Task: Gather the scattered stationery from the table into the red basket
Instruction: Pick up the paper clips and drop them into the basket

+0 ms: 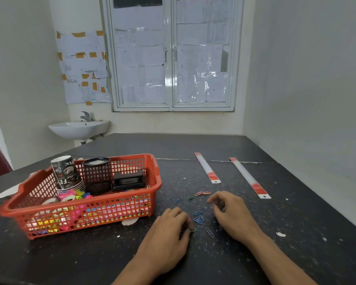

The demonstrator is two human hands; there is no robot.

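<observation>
The red basket (155, 183) stands on the left of the dark table (275, 223). It holds stacked paper cups (67, 173), a black mesh pen holder (97, 171), a black stapler (128, 179), tape rolls and coloured clips. Several coloured paper clips (198, 218) lie scattered on the table between my hands, more clips (201, 193) a little farther off. My left hand (169, 237) lies knuckles up with its fingers curled, pinching paper clips (192, 230) at its fingertips. My right hand (232, 212) rests beside the clips with fingers curled inward; I cannot tell whether it holds anything.
Two long white rulers in sleeves, one ruler (207, 168) nearer the middle and the other ruler (250, 177) to the right, lie beyond my right hand. A white sink (79, 128) hangs on the far wall under a papered window. Paint flecks dot the table.
</observation>
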